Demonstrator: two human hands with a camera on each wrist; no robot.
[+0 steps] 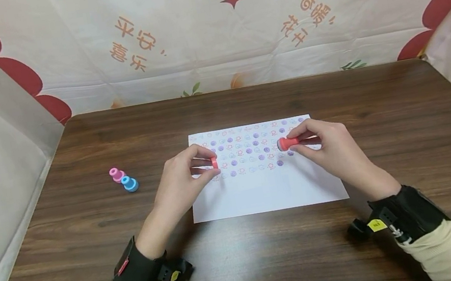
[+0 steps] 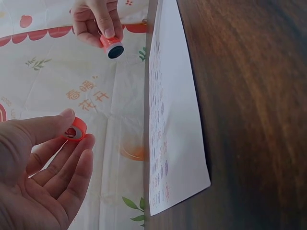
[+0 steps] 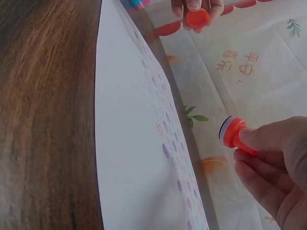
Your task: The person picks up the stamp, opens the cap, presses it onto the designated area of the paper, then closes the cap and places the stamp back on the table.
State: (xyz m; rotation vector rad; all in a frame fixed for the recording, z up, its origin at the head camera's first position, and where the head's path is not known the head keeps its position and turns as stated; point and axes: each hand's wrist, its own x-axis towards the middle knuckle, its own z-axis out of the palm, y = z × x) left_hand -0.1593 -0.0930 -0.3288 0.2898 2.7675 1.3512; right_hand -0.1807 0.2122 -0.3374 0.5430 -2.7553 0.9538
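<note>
Above the left part of a white sheet of paper (image 1: 261, 194), my left hand (image 1: 186, 172) pinches a small round red cap (image 2: 79, 128) between thumb and fingers. My right hand (image 1: 329, 143) holds a red stamp (image 1: 288, 143) by its handle over the right part of the sheet. The stamp's dark round face (image 2: 115, 51) is uncovered and points left, toward the cap. Both are held apart, raised off the paper. Rows of small purple, red and pale blue stamped prints (image 1: 249, 151) cover the sheet's upper half; its lower half is plain white.
A pink stamp (image 1: 117, 174) and a blue stamp (image 1: 129, 183) stand side by side on the brown wooden table (image 1: 87, 223), left of the paper. A white printed cloth (image 1: 208, 39) hangs behind the table's far edge. Each wrist wears a black camera strap (image 1: 140, 271).
</note>
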